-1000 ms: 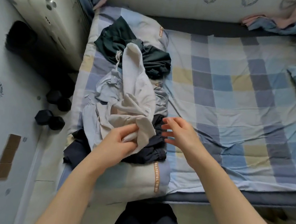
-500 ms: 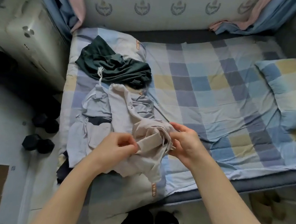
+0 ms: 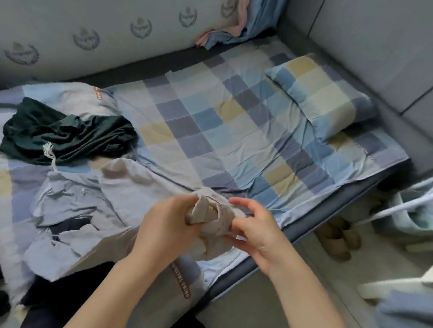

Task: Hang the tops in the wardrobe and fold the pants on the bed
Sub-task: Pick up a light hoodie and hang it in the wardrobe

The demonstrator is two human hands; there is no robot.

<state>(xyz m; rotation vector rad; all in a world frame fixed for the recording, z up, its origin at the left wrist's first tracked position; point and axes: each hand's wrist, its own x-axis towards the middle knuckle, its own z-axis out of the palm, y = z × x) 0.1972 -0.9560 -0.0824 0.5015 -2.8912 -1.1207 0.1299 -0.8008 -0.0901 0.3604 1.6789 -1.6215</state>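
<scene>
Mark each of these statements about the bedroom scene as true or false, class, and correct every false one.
1. Both hands grip the beige fabric garment. True: the left hand and the right hand each pinch a bunched part of it.
2. The dark green crumpled garment hangs from a hanger. False: it lies on the checked blue and yellow bedsheet.
3. The checked pillow lies at the far right end of the bed. True.
4. The beige garment is folded flat in a neat square. False: it is bunched up between the hands.
5. The pale grey-blue garment lies left of the hands. True.
</scene>
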